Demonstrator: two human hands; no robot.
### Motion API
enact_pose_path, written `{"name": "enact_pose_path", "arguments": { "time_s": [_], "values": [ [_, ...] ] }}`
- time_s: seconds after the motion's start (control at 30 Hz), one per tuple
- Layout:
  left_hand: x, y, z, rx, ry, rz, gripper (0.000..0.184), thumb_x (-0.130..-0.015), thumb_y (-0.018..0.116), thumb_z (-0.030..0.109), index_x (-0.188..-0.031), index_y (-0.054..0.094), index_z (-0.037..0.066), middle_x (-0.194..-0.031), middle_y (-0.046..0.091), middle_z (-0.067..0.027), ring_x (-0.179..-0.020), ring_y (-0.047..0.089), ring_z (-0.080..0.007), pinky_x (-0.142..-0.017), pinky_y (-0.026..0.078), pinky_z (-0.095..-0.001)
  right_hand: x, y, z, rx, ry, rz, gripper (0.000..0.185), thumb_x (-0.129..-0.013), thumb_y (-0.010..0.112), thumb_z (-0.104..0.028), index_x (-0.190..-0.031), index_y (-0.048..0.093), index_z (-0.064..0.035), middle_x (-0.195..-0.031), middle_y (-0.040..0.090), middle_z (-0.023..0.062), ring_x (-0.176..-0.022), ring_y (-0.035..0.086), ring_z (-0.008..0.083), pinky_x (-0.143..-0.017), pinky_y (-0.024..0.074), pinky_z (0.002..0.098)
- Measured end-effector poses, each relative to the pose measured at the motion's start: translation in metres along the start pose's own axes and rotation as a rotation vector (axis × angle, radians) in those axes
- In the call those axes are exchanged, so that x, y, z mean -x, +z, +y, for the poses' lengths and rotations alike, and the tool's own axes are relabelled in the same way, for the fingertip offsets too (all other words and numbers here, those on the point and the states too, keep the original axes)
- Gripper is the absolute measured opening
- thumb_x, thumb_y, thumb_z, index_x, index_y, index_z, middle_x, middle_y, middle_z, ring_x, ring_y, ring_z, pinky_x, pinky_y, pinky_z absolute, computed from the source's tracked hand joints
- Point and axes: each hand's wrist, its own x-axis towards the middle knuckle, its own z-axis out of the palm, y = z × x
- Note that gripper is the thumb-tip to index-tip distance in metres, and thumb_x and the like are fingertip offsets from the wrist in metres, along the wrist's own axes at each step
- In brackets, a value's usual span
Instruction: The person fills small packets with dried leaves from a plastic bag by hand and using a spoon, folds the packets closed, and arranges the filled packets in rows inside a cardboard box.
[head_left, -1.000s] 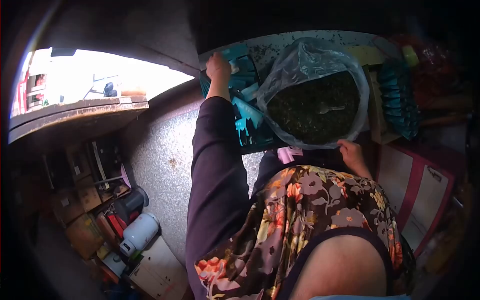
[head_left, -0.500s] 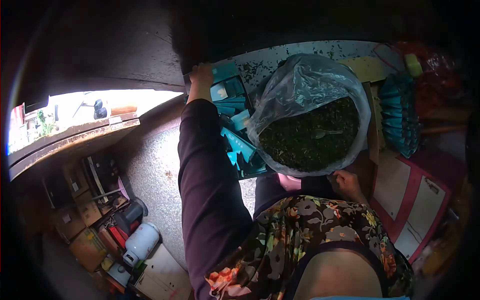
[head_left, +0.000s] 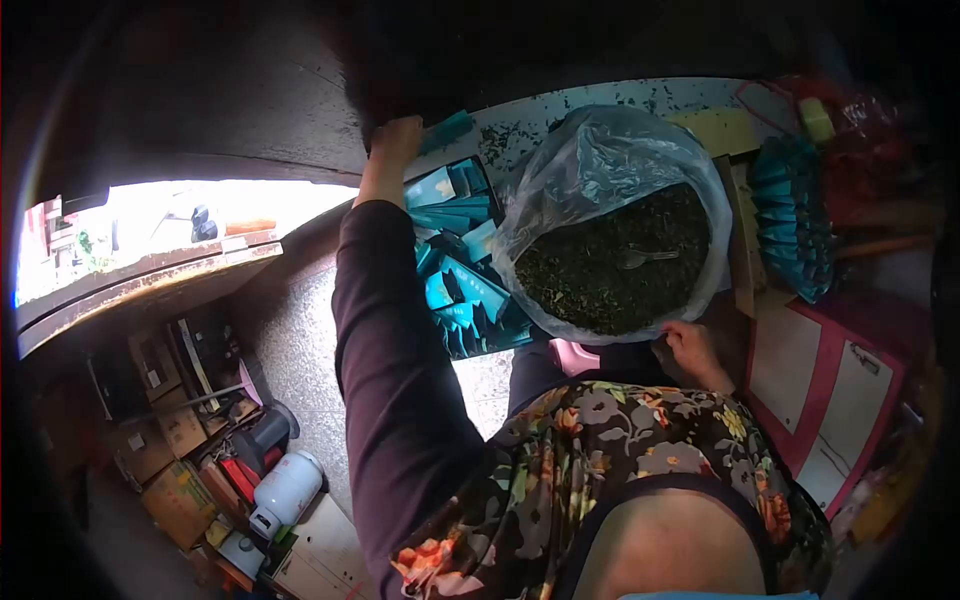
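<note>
A clear plastic bag [head_left: 600, 150] stands open on the table, filled with dark green dried leaves [head_left: 600, 275]. On the leaves lies a spoon [head_left: 650, 257]. My right hand [head_left: 695, 355] is closed at the bag's near rim, its fingertips against the plastic. At the table's far left edge is my left hand [head_left: 398, 140], bent over beside a teal packet [head_left: 447, 131]; its fingertips are hidden. Below it, a dark box [head_left: 490, 335] holds many teal packets [head_left: 460, 215]. Right of the bag, a row of teal packets [head_left: 790, 215] stands fanned out.
Leaf crumbs lie on the table top [head_left: 560, 100]. A cardboard box [head_left: 742, 235] and a red plastic bag [head_left: 875, 140] are at the right, above a pink-edged cabinet [head_left: 830, 390]. A gas cylinder [head_left: 288, 488] and boxes are at lower left.
The view has shifted. My left hand has moved away from the box of packets to the table's far left edge. My right hand stays near the bag's rim.
</note>
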Motion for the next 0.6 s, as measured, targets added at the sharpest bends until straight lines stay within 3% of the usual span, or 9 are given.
{"name": "enact_pose_path", "arguments": {
  "time_s": [0.1, 0.17, 0.2, 0.23, 0.37, 0.43, 0.53, 0.6],
  "values": [
    [0.016, -0.032, 0.003, 0.006, 0.077, 0.103, 0.021, -0.09, 0.044, 0.022, -0.087, 0.062, 0.011, -0.097, 0.065, -0.0156, -0.092, 0.062, -0.0357, -0.078, 0.048, -0.0461, -0.002, 0.004, -0.007, 0.051, -0.019, 0.047, 0.017, -0.079, 0.054, -0.007, -0.092, 0.065, -0.0061, -0.082, 0.066, 0.0149, -0.078, 0.065, 0.0323, -0.067, 0.0517, 0.0393],
    [0.033, -0.056, 0.01, 0.134, -0.005, 0.096, 0.021, -0.088, 0.045, 0.019, -0.087, 0.064, 0.01, -0.093, 0.065, -0.0167, -0.089, 0.062, -0.0372, -0.069, 0.05, -0.0428, -0.007, 0.006, -0.011, 0.029, -0.114, 0.065, 0.017, -0.079, 0.054, -0.006, -0.092, 0.065, -0.0058, -0.083, 0.066, 0.0153, -0.08, 0.065, 0.0322, -0.068, 0.0512, 0.0388],
    [0.044, -0.069, 0.027, 0.168, -0.009, 0.171, 0.015, -0.085, 0.052, 0.017, -0.088, 0.065, 0.009, -0.084, 0.066, -0.0157, -0.079, 0.065, -0.0299, -0.063, 0.05, -0.036, -0.013, -0.002, -0.01, 0.018, -0.172, 0.091, 0.016, -0.079, 0.054, -0.005, -0.092, 0.064, -0.0044, -0.081, 0.065, 0.0146, -0.076, 0.065, 0.0292, -0.066, 0.0505, 0.036],
    [0.059, -0.076, 0.034, 0.167, -0.003, 0.174, 0.015, -0.085, 0.052, 0.017, -0.088, 0.065, 0.009, -0.084, 0.066, -0.0157, -0.079, 0.065, -0.0299, -0.063, 0.05, -0.036, -0.017, 0.001, -0.016, 0.002, -0.217, 0.118, 0.015, -0.08, 0.054, -0.003, -0.091, 0.064, -0.0029, -0.079, 0.065, 0.014, -0.072, 0.066, 0.0261, -0.063, 0.0498, 0.0333],
    [0.123, -0.059, 0.075, 1.032, -0.044, -0.08, 0.016, -0.075, 0.071, 0.016, -0.082, 0.062, 0.005, -0.072, 0.06, -0.0035, -0.063, 0.056, -0.0105, -0.058, 0.046, -0.0249, -0.032, 0.004, -0.067, -0.12, -0.472, 0.288, 0.016, -0.079, 0.057, -0.001, -0.093, 0.064, -0.0037, -0.074, 0.064, 0.0085, -0.066, 0.063, 0.0181, -0.059, 0.0474, 0.029],
    [0.161, -0.045, 0.118, 1.411, -0.093, -0.149, 0.013, -0.079, 0.069, 0.018, -0.08, 0.06, 0.009, -0.073, 0.06, -0.0005, -0.062, 0.056, -0.0111, -0.059, 0.047, -0.0259, -0.037, 0.004, -0.094, -0.193, -0.505, 0.338, 0.017, -0.08, 0.058, 0.001, -0.095, 0.064, -0.0043, -0.072, 0.063, 0.0066, -0.065, 0.061, 0.0126, -0.057, 0.0462, 0.0262],
    [0.199, -0.019, 0.166, 1.686, -0.094, -0.289, 0.013, -0.082, 0.067, 0.016, -0.081, 0.056, 0.01, -0.07, 0.058, 0.0007, -0.058, 0.054, -0.0098, -0.055, 0.043, -0.023, -0.037, 0.001, -0.131, -0.37, -0.526, 0.345, 0.023, -0.081, 0.057, 0.001, -0.103, 0.061, -0.004, -0.074, 0.06, 0.0036, -0.064, 0.058, 0.0089, -0.057, 0.0455, 0.0234],
    [0.221, -0.012, 0.19, 1.52, 0.03, -0.182, 0.012, -0.083, 0.065, 0.014, -0.079, 0.056, 0.008, -0.065, 0.054, 0.0019, -0.055, 0.05, -0.0076, -0.051, 0.039, -0.0225, -0.037, 0.002, -0.142, -0.435, -0.532, 0.34, 0.027, -0.081, 0.058, 0.001, -0.108, 0.059, -0.0039, -0.076, 0.059, 0.0022, -0.065, 0.056, 0.0081, -0.057, 0.0454, 0.0227]
  ]
}}
